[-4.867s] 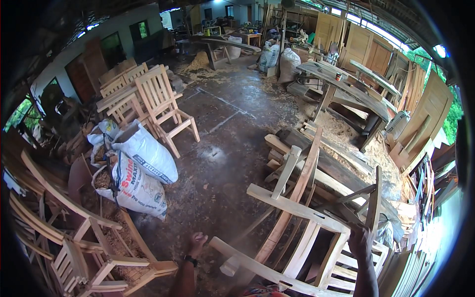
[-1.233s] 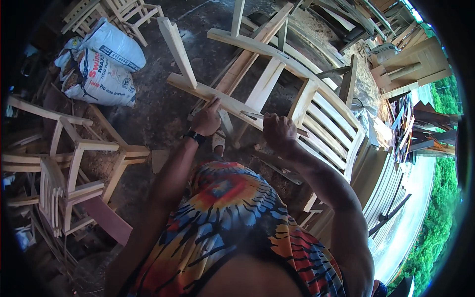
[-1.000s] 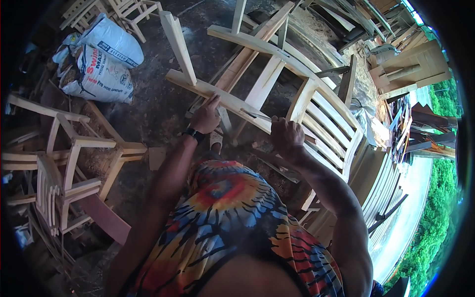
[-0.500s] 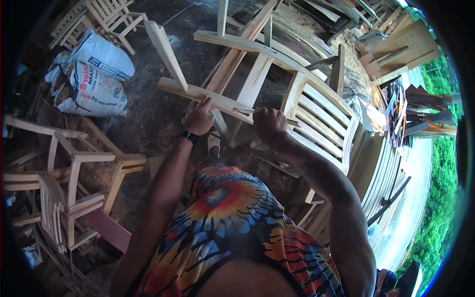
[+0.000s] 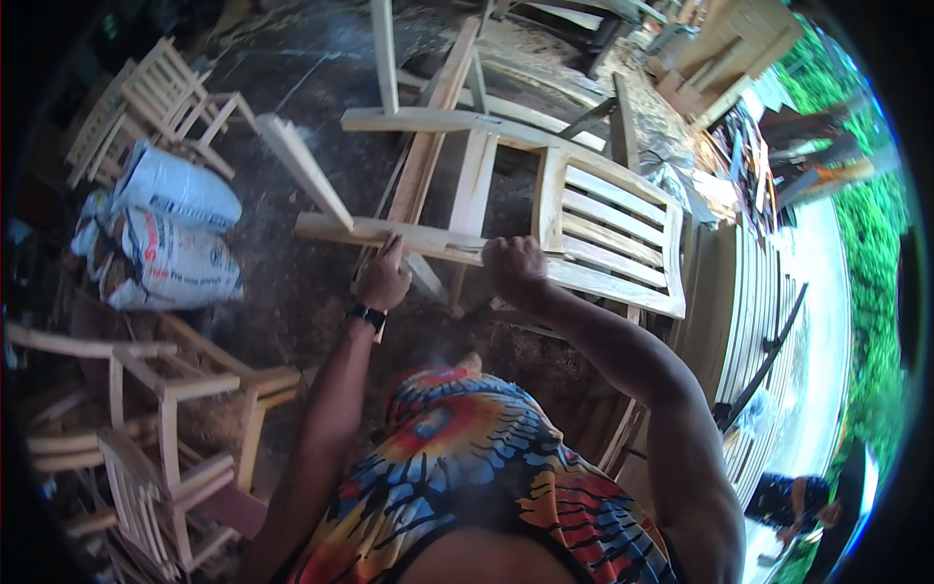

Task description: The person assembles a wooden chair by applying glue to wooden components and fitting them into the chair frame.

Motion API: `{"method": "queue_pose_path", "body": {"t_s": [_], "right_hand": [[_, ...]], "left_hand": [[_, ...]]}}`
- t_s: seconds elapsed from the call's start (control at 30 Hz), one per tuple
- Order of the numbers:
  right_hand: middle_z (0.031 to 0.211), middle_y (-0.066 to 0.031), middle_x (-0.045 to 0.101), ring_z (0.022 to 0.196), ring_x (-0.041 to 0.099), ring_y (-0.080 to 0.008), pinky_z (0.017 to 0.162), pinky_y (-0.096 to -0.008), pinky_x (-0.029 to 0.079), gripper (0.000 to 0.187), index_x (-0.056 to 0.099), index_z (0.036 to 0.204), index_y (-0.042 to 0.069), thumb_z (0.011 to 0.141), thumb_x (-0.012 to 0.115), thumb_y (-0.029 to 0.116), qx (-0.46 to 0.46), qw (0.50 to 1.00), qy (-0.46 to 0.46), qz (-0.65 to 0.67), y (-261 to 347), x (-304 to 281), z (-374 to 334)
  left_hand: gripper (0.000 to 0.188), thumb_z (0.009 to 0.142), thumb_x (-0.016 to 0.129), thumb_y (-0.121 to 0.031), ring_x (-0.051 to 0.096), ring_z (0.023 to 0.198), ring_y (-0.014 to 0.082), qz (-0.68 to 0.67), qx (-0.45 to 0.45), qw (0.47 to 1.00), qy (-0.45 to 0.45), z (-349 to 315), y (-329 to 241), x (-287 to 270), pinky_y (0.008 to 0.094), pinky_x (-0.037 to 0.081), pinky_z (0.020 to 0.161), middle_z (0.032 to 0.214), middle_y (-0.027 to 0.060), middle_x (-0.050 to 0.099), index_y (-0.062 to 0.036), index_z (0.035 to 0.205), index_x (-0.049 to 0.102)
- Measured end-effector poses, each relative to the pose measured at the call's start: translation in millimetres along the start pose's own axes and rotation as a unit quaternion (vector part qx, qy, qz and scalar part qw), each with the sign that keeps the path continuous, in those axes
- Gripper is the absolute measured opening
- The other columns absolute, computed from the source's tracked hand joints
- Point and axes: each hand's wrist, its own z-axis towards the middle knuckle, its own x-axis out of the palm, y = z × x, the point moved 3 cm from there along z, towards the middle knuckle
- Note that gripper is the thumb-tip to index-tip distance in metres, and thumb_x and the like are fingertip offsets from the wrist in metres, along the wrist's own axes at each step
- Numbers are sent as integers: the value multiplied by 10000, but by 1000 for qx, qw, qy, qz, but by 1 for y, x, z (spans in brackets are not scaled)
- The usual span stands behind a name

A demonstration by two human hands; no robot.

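An unfinished pale wooden chair [image 5: 467, 180] lies on its side in front of me, its slatted back [image 5: 613, 219] to the right and legs sticking up at the left. My left hand [image 5: 384, 279], with a black wristwatch, grips the chair's near rail, one finger lying along the wood. Just right of it my right hand [image 5: 516, 263] is closed in a fist around a slim, chisel-like tool [image 5: 469, 248]. The tool's thin end points left along the rail; the fist hides most of the rest.
Stuffed sacks [image 5: 175, 258] and wooden chairs [image 5: 170, 97] stand at the left, with more chair frames [image 5: 165, 419] at the lower left. Stacked boards [image 5: 744, 331] line the right side. A person [image 5: 793, 501] is at the lower right. Cardboard [image 5: 730, 58] leans at the far right.
The view has shifted, so the scene sits differently in the picture. My right fist and the tool have moved slightly relative to the rail; my left hand keeps its hold.
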Motion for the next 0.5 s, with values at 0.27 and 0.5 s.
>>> {"method": "queue_pose_path", "body": {"t_s": [0.27, 0.5], "right_hand": [[940, -108, 721, 795, 719, -260, 598, -395, 549, 148, 726, 946, 93, 876, 610, 153, 105, 976, -50, 186, -37, -29, -22], [827, -173, 697, 826, 712, -407, 695, -534, 574, 171, 711, 938, 108, 882, 581, 203, 314, 869, -167, 345, -71, -10, -149]], "left_hand": [[722, 802, 757, -43, 441, 1418, 360, -55, 43, 997, 31, 9, -2, -2, 419, 368, 1182, 1509, 233, 477, 5, 1462, 468], [731, 797, 628, 22, 284, 1502, 415, -6, 50, 996, 77, 11, 62, 9, 457, 172, 1270, 1585, 309, 326, 118, 1478, 382]]}}
